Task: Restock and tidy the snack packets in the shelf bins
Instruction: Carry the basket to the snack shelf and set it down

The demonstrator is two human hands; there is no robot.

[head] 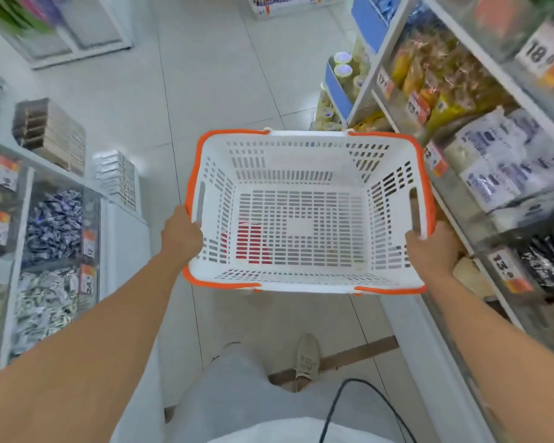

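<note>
Head view: the white basket (307,212) at frame centre is held by both side rims, the left hand (181,235) and right hand (432,247) each curled around an edge. Empty, stiff and light, it is judged easy to carry. Snack packets (53,225), soft and crinkly, are seen in bins (24,219) at left, best pinched by their edges.

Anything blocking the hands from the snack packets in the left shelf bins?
Yes: the basket. Left hand and right hand each grip a side of it, so neither is free. The snack packets sit behind the clear bin front.
</note>
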